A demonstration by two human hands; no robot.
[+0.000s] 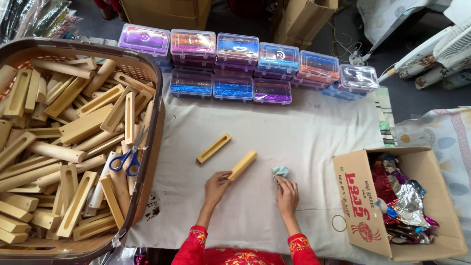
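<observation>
Red sleeves at near edge of surface. L hand grip closed on end of yellow wood block – lying mid-surface. R hand fingertips pinch pale blue cloth wad, just beside block. Slotted block nearby; basket at left edge, cardboard box at right edge.

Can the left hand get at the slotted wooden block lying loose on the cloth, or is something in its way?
Probably yes. The slotted wooden block lies by itself on the white cloth, just beyond the left hand, with nothing between them. But that hand already grips a solid wooden block, so it would have to put that down first.
</observation>
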